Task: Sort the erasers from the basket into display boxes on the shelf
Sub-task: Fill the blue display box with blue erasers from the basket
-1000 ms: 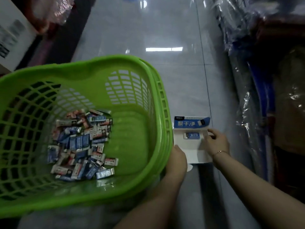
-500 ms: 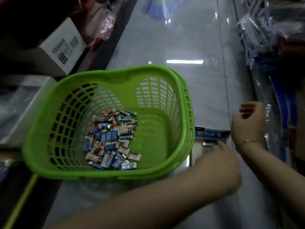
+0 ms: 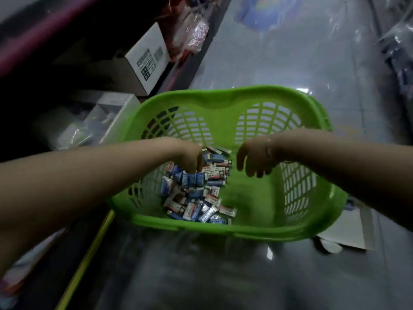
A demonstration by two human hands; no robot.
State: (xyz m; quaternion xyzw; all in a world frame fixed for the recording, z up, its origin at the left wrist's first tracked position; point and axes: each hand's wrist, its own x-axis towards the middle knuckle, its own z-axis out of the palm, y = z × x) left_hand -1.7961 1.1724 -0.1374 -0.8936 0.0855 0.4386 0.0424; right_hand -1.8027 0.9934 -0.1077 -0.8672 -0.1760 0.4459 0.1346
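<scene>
Both hands — left hand [image 3: 192, 158], right hand [image 3: 253, 159] — have been moved from the display box [image 3: 344, 229] into the basket [image 3: 214, 98], loose-fingered and empty, over the erasers [image 3: 194, 189] — another pick seems due.

The bright green moulded plastic basket [image 3: 214, 98] has a smooth, slightly glossy rim and lattice-cut walls. The small blue, white and red erasers [image 3: 194, 191] heaped in it carry printed wrappers with a light sheen; whether paper sleeve or film cannot be told. The grey tiled floor [image 3: 290, 63] is polished and highly reflective. Near right, the flat white card display box [image 3: 344, 231] looks matt. Far left, the white cardboard carton with black print [image 3: 148, 61] is matt and smooth. Beside it, the clear crinkled plastic bags [image 3: 192, 30] are glossy. Far right, transparent plastic wrapping [image 3: 395, 43] shines in creases.
</scene>
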